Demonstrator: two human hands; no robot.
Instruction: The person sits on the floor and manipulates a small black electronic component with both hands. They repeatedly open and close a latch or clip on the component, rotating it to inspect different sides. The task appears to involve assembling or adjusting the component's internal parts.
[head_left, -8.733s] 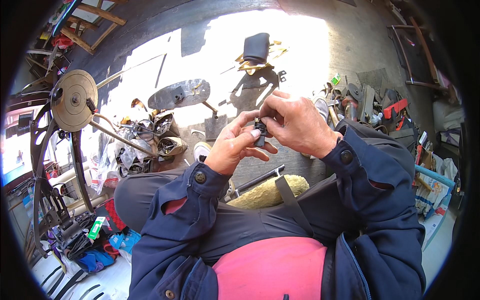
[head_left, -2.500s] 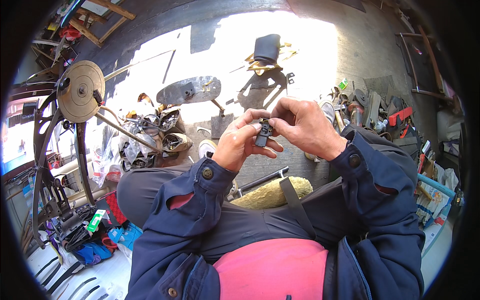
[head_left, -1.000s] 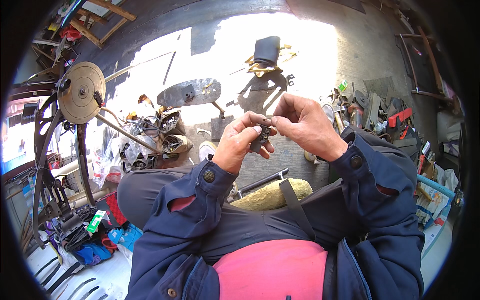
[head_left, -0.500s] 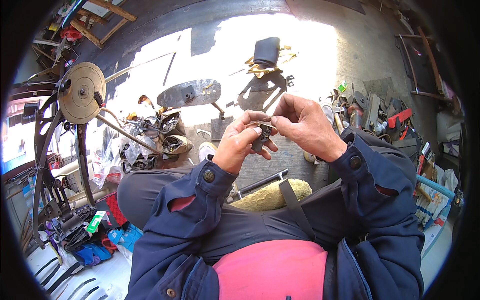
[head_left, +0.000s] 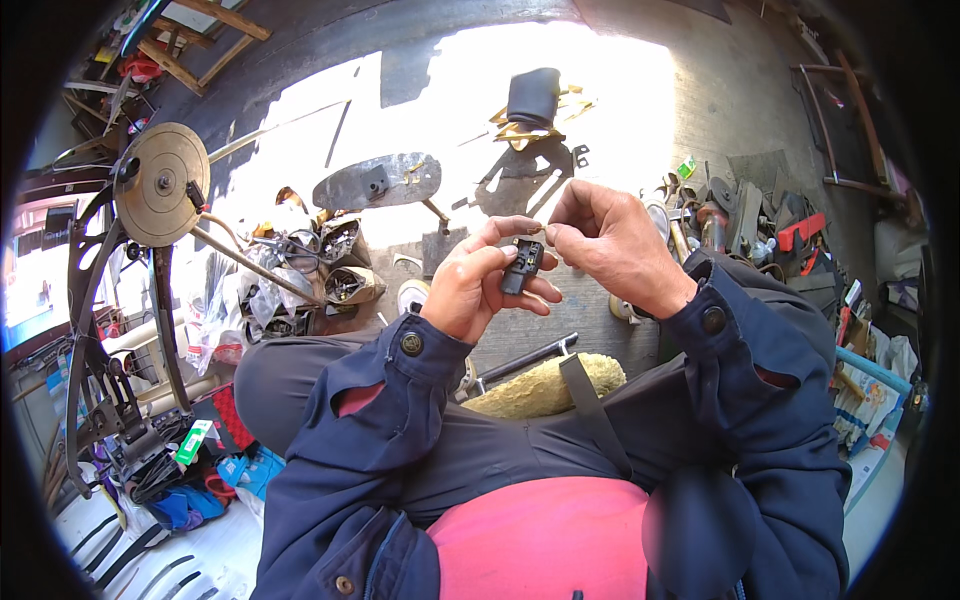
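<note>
My left hand (head_left: 462, 292) grips a small black electrical part (head_left: 519, 275) between thumb and fingers, in front of my lap. Brass-coloured contacts show on its upper face. Close by on the right, my right hand (head_left: 630, 257) is closed in a pinch of thumb and forefinger. A tiny brass-coloured piece (head_left: 539, 230) shows at those fingertips, just above the black part and beside my left forefinger. It is too small to name, and whether it touches the left forefinger I cannot tell.
A yellow fuzzy roll (head_left: 550, 387) with a black strap lies before my lap. At left stands a metal frame with a round disc (head_left: 162, 184). Open bags (head_left: 352, 285) of small parts sit near it. An oval-topped stand (head_left: 405, 182) is ahead, tools and scraps (head_left: 740, 215) at right.
The black part has turned in my left hand, so more of its face with the brass contacts shows. My right hand's pinch has shifted slightly, with the tiny brass-coloured piece now visible.
</note>
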